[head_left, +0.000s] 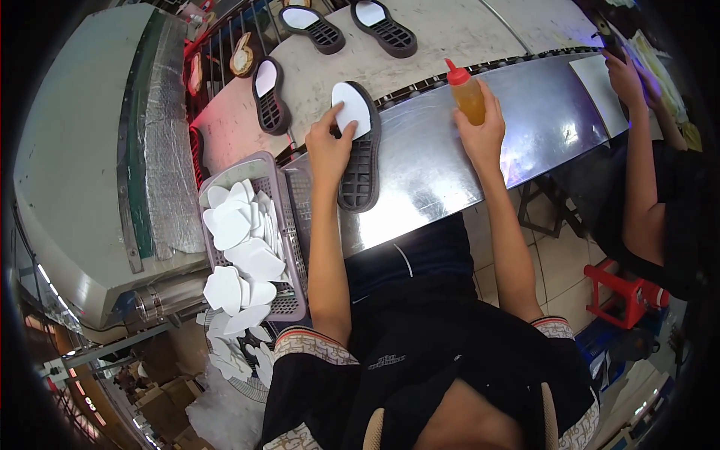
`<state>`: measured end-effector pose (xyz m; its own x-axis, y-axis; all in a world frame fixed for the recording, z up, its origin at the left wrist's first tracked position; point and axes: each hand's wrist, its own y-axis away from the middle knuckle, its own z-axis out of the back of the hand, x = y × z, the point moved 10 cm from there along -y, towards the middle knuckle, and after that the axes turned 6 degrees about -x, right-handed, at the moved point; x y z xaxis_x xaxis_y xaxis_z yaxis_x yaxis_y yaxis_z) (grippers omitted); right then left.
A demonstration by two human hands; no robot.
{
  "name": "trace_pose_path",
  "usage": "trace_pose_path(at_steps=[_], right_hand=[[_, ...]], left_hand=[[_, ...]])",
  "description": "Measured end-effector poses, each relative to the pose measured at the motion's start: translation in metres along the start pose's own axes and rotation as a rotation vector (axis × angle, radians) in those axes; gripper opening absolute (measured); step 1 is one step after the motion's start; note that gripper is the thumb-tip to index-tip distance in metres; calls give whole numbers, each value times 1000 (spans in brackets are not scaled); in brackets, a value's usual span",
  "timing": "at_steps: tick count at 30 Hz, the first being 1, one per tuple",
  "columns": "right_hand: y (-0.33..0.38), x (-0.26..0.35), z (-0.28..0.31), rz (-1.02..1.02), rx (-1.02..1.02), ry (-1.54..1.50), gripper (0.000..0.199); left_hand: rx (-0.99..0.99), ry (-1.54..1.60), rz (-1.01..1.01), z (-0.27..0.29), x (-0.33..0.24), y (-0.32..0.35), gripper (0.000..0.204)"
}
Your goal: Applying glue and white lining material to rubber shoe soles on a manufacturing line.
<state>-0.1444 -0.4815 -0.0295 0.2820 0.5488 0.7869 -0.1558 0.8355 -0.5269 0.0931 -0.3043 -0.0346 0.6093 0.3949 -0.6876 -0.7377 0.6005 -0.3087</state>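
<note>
A black shoe sole (360,176) with a grid of hollows lies on the metal work surface in front of me, its toe end pointing away. In its front part sits a white oval pad (351,101). My left hand (328,146) rests on this pad, thumb and index finger spread apart and touching its left side; the other fingers are partly hidden. To the right, my right hand (482,129) is wrapped around a clear squeeze bottle (470,100) of amber liquid with a red nozzle cap. The bottle is raised over the metal surface, nozzle up, tilted slightly left.
Several white pads fill a grey plastic basket (297,259) at my left. Beyond the metal surface (420,165), a pale belt (450,45) carries several black soles with white pads. A large pale machine (75,150) stands far left. At right, a co-worker's hand (624,79) holds a dark tool.
</note>
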Motion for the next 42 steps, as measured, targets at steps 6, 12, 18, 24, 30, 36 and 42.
trace_pose_path(at_steps=[6,12,18,24,30,36,42], right_hand=[[13,19,-29,-141,402,-322,48],[-9,174,-23,305,930,-351,51],[20,250,-37,950,1183,71,58],[33,303,-39,780,1583,283,33],[47,302,-41,1189,1400,65,30],[34,329,-56,764,1663,388,37],[-53,291,-65,478,1177,120,50]], left_hand=[[-93,1077,473,14,-2,33,55],[-81,1204,704,42,6,48,47],[32,1412,549,62,-28,55,44],[44,1463,628,72,-57,65,52],[31,1569,683,74,-51,84,54],[193,1687,657,74,-67,106,54],[354,1778,484,89,-97,118,58]])
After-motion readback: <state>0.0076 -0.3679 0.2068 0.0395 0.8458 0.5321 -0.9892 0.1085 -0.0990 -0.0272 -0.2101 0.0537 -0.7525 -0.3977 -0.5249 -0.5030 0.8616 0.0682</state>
